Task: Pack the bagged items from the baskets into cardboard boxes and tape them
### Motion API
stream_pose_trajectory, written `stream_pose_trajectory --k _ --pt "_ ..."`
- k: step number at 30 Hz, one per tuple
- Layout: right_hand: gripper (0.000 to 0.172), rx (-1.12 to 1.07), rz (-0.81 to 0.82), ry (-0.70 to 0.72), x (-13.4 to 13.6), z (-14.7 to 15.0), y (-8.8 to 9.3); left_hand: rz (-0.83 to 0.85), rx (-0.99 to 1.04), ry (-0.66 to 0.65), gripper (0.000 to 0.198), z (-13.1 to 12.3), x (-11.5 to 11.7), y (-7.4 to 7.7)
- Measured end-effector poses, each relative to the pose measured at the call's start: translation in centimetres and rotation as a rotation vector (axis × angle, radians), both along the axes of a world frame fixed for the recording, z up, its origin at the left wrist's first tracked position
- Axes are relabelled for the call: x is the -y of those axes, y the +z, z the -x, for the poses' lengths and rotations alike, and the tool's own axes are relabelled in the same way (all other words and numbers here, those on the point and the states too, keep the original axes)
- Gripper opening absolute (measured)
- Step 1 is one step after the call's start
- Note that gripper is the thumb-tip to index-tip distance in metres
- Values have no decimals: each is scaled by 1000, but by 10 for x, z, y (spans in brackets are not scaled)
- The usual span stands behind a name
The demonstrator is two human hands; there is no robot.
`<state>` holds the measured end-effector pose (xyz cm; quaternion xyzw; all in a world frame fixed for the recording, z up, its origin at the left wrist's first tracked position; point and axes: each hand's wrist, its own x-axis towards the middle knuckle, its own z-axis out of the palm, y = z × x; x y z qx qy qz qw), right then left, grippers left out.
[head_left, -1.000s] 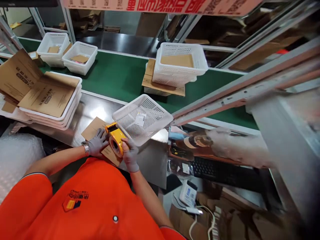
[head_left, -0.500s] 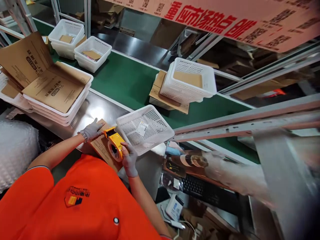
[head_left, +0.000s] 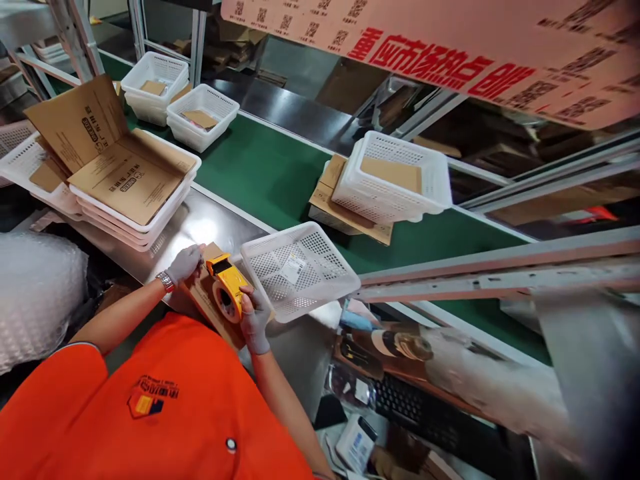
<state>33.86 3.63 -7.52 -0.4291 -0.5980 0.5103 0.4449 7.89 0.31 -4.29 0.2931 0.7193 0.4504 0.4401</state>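
Taping seems underway: right fingers (head_left: pixel 247 308) grip the tape dispenser (head_left: pixel 234 279); left fingers (head_left: pixel 191 259) hold the box (head_left: pixel 204 295) near its far end; next stroke requires steady alignment.

Tape dispenser (head_left: pixel 233 276): bright yellow-orange, black at the front end. Carton (head_left: pixel 204 297): kraft brown. Left hand (head_left: pixel 185 265) and right hand (head_left: pixel 255 320) — both in light grey gloves. Wristwatch (head_left: pixel 165 281): silver. Shirt (head_left: pixel 200 373): vivid orange-red; logo (head_left: pixel 145 403) dark blue and yellow-orange, dark lettering. Near basket (head_left: pixel 325 263): white, grid pattern of small holes; label (head_left: pixel 293 268) white, dark marks. Conveyor belt (head_left: pixel 270 173): solid deep green. Workbench (head_left: pixel 225 217): silver-grey. Folded cardboard (head_left: pixel 130 180): brown, dark print. Sign (head_left: pixel 440 33): pink — big red characters, black-patterned QR codes. Keyboard (head_left: pixel 400 400): black.
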Motion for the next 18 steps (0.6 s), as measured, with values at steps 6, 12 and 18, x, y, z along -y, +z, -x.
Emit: stream_pose_trajectory --k 6,12,18 --pt "43 -3 15 73 1 -3 1 42 506 -25 46 -19 2 5" --pt "48 19 -15 214 -6 -3 18 83 192 98 33 -10 -7 1" --pt "52 177 -16 407 -19 -27 42 62 -135 181 32 54 -20 -11"
